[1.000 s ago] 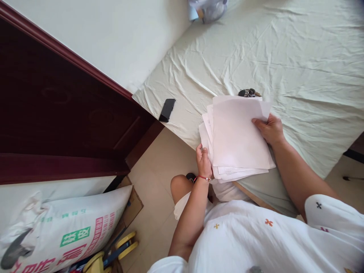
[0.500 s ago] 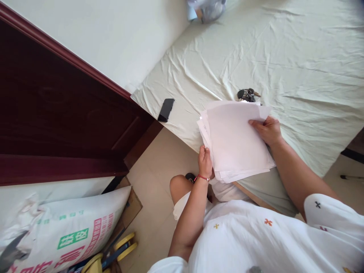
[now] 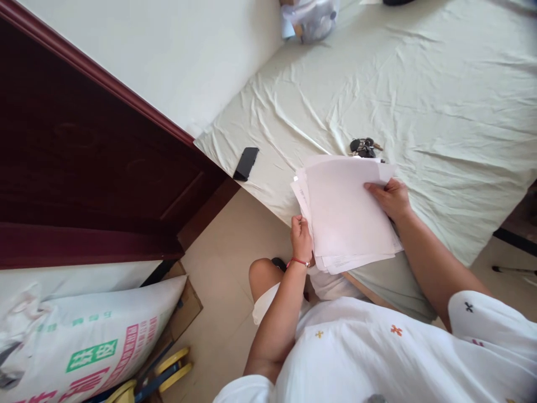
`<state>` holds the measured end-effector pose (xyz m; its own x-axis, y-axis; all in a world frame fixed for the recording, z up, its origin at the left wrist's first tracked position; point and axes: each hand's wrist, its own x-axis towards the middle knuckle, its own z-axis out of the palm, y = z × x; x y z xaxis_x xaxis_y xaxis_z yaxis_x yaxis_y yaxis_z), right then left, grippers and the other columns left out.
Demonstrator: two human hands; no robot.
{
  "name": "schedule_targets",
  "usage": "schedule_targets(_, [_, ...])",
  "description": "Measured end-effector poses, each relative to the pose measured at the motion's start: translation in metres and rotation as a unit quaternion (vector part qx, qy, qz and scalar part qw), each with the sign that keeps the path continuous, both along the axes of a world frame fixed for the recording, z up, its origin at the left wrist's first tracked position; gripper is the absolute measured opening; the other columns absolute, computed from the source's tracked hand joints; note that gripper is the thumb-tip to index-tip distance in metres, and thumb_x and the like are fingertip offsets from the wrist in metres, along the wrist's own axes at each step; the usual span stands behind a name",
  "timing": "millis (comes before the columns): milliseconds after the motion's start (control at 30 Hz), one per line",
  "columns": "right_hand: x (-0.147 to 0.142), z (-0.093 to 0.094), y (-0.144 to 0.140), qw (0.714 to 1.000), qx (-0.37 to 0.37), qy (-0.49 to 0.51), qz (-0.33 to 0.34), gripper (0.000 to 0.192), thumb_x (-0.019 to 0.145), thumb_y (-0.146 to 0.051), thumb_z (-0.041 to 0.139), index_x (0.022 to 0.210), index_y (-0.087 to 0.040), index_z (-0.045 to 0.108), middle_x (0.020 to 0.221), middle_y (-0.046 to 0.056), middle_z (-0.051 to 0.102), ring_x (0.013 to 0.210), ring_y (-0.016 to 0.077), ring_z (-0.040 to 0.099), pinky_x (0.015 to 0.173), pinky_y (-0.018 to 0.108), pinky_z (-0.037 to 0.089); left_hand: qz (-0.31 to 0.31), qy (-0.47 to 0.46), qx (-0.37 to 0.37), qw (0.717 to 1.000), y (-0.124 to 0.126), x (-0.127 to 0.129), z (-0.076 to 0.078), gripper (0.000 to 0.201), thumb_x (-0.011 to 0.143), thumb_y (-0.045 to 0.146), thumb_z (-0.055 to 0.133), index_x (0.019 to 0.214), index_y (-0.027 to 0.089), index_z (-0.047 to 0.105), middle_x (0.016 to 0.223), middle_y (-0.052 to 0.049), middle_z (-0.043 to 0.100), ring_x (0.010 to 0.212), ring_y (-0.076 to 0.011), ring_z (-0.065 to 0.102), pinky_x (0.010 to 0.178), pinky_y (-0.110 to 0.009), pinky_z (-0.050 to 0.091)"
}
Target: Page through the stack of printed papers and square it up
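A loose stack of white paper sheets [image 3: 344,218] is held over the near edge of the cloth-covered surface, its edges not lined up. My left hand [image 3: 301,238], with a red bracelet at the wrist, grips the stack's left edge, fingers closed. On the right edge my right hand [image 3: 391,198] pinches the sheets, thumb on top and the other fingers underneath. The top sheet looks blank; faint print shows on sheets below at the left. Just beyond the stack lies a bunch of keys [image 3: 364,147], partly hidden by the paper.
Pale green cloth [image 3: 440,112] covers the wide surface. A black phone-like object [image 3: 245,164] lies at its left edge. Against the wall stands a clear plastic bag [image 3: 316,22]. A dark red door [image 3: 96,151], a white printed sack [image 3: 96,336] and yellow wheels [image 3: 174,369] are at left.
The view has shifted slightly. Both hands still hold the paper stack, and the right hand and stack sit a little lower in the picture. More of the far surface shows.
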<state>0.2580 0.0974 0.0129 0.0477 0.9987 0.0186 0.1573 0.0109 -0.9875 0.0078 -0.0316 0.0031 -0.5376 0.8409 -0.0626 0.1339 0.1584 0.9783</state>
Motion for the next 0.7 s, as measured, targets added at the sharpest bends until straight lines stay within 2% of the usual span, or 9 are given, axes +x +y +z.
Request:
schedule_targets(167, [-0.001,0.014,0.0,0.999,-0.01,-0.042,0.003,0.031,0.074,-0.048,0.079,0.092,-0.023,0.075,0.079,0.002,0.072,0.068,0.0225,0.065,0.059,0.033,0.053,-0.002,-0.031,-0.028,0.999,0.005,-0.001,-0.001,0.023,0.098,0.044,0.064,0.108,0.024,0.064,0.074,0.002,0.066,0.064,-0.0161,0.058,0.064,-0.027,0.044])
schedule_targets(267, [-0.001,0.016,0.001,0.999,-0.008,-0.051,0.015,0.034,0.076,-0.049,0.078,0.097,-0.023,0.076,0.083,0.003,0.074,0.071,0.0221,0.065,0.059,0.031,0.052,0.012,-0.02,-0.027,0.999,0.003,-0.005,0.0,0.027,0.095,0.04,0.068,0.116,0.023,0.068,0.065,0.004,0.061,0.058,-0.016,0.056,0.063,-0.028,0.045])
schedule_targets(367, [-0.001,0.014,0.002,0.998,0.0,-0.057,0.036,0.035,0.079,-0.049,0.077,0.101,-0.022,0.076,0.084,0.002,0.073,0.073,0.0207,0.063,0.06,0.03,0.051,0.03,-0.005,-0.018,0.999,0.002,-0.01,0.005,0.02,0.092,0.036,0.072,0.105,0.021,0.072,0.065,0.003,0.063,0.062,-0.0161,0.06,0.068,-0.028,0.048])
schedule_targets(467, [0.0,0.012,0.004,0.996,0.005,-0.075,0.047,0.034,0.081,-0.049,0.078,0.101,-0.021,0.076,0.082,0.002,0.071,0.072,0.0196,0.062,0.059,0.029,0.049,0.05,-0.041,0.008,0.998,0.006,-0.015,0.009,0.016,0.09,0.036,0.072,0.088,0.019,0.072,0.076,0.0,0.07,0.071,-0.0158,0.064,0.073,-0.028,0.049])
schedule_targets(567, [0.0,0.014,0.005,0.996,0.001,-0.075,0.052,0.034,0.081,-0.049,0.077,0.099,-0.021,0.076,0.081,0.002,0.071,0.071,0.0191,0.061,0.059,0.029,0.049,0.061,-0.091,0.005,0.994,0.012,-0.018,0.009,0.016,0.085,0.033,0.075,0.084,0.018,0.071,0.071,0.001,0.069,0.066,-0.0133,0.061,0.07,-0.026,0.047])
schedule_targets(700, [-0.001,0.017,0.002,0.997,-0.01,-0.064,0.048,0.034,0.079,-0.049,0.079,0.098,-0.022,0.075,0.084,0.002,0.073,0.07,0.02,0.063,0.059,0.029,0.05,0.082,-0.093,-0.008,0.992,0.014,-0.017,0.006,0.016,0.078,0.028,0.081,0.081,0.018,0.07,0.065,0.003,0.066,0.06,-0.0112,0.057,0.064,-0.024,0.043])
